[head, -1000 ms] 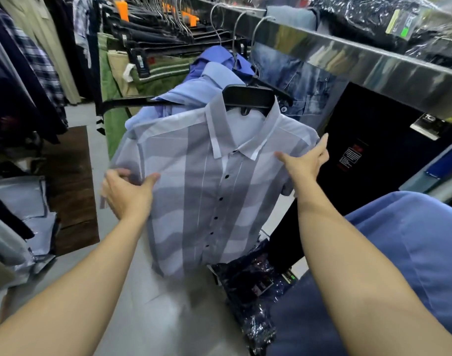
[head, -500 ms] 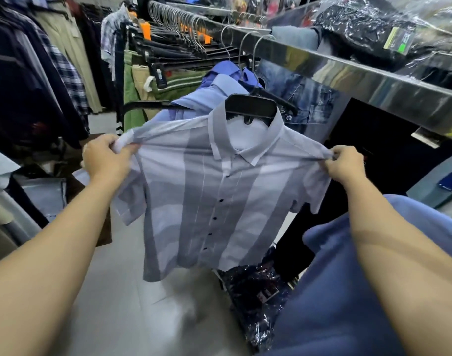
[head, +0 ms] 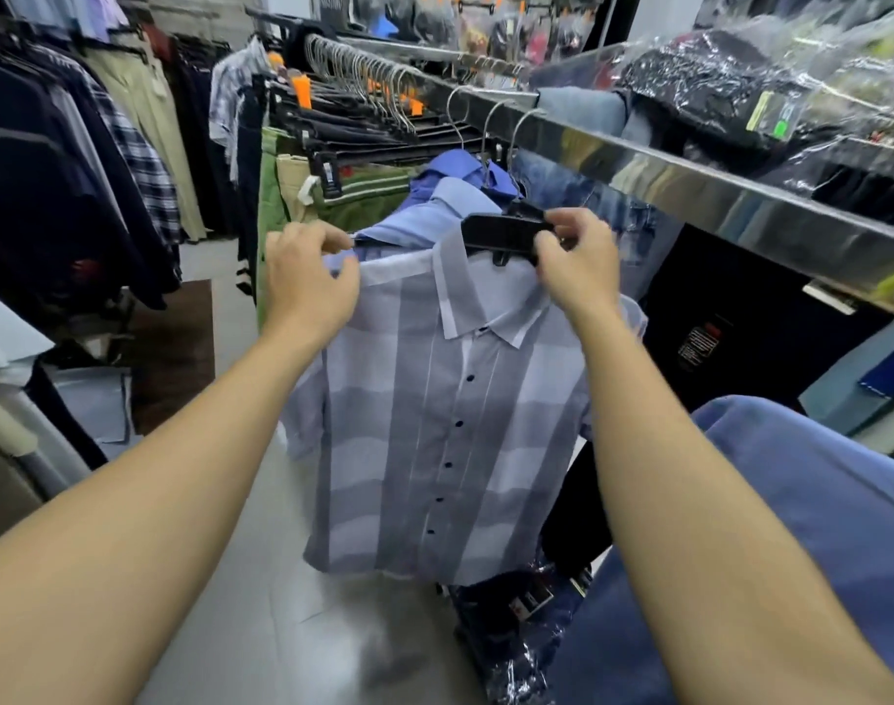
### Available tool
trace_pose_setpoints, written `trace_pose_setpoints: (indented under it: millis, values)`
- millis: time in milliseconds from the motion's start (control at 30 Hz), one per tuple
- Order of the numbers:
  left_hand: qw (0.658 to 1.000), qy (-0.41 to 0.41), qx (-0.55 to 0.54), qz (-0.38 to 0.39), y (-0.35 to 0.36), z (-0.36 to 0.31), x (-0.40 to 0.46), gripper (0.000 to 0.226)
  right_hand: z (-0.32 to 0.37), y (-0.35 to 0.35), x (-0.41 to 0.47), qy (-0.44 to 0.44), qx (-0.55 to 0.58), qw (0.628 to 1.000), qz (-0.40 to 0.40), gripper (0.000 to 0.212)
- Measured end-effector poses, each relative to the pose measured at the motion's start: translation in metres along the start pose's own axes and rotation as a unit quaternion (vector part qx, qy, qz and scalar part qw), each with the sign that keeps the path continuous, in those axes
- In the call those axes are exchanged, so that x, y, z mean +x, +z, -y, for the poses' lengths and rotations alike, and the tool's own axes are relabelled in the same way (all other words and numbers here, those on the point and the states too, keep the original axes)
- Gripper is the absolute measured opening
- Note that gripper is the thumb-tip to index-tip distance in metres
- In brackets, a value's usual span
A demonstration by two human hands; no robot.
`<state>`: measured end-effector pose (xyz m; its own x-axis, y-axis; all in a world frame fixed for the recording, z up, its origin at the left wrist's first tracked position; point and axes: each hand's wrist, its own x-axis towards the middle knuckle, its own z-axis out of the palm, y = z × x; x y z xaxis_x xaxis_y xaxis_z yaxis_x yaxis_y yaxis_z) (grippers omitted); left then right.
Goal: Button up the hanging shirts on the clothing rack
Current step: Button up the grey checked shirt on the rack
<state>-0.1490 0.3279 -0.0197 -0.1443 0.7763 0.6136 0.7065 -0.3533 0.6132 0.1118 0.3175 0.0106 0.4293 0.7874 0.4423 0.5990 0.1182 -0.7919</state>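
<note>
- Striped shirt (head: 450, 424) hangs in front of us on a black hanger (head: 505, 236), buttoned down its front with dark buttons, just below the shiny metal rail (head: 689, 190).
- Our left hand (head: 307, 282) curls its fingers over the shirt's shoulder, gripping the cloth there.
- Our right hand (head: 577, 262) pinches the hanger at the collar, fingers curled round its black bar.
- Just behind, we see two blue shirts (head: 450, 195) on wire hooks, then a green garment (head: 272, 195) and a row of dark trousers (head: 343, 129) along the rail.
- Plastic-wrapped clothes (head: 714, 84) lie on top of the rack.
</note>
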Motion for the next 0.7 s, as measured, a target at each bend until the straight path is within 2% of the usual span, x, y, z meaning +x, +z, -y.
trace_pose_setpoints:
  millis: [100,233,367,433,467,567,633,700]
  values:
    - [0.996,-0.021,-0.079,0.03,0.006,-0.019,0.018,0.011,0.03,0.032,-0.001,0.029,0.051,0.998,0.022,0.047]
    - [0.987,-0.034,-0.141,0.065,0.015,-0.03,0.039,0.011,0.041,0.051,-0.002,0.07,0.004,0.997,-0.019,0.049]
    - [0.984,0.02,-0.141,0.108,0.021,-0.038,0.052,0.013,0.042,0.036,-0.007,0.093,-0.026,0.993,-0.068,0.028]
    - [0.978,0.059,-0.155,0.131,0.027,-0.043,0.053,0.012,0.041,0.024,-0.013,0.096,-0.026,0.991,-0.088,0.026]
    - [0.974,0.075,-0.163,0.142,0.03,-0.046,0.052,0.012,0.042,0.017,-0.019,0.1,-0.022,0.989,-0.105,0.028]
    - [0.96,0.109,-0.193,0.171,0.04,-0.059,0.044,0.011,0.041,-0.008,-0.044,0.12,-0.006,0.979,-0.165,0.011]
    - [0.95,0.125,-0.217,0.186,0.043,-0.071,0.034,0.01,0.038,-0.024,-0.064,0.132,-0.022,0.966,-0.219,0.022]
    - [0.938,0.144,-0.24,0.205,0.044,-0.085,0.022,0.01,0.038,-0.04,-0.083,0.121,-0.053,0.95,-0.284,0.023]
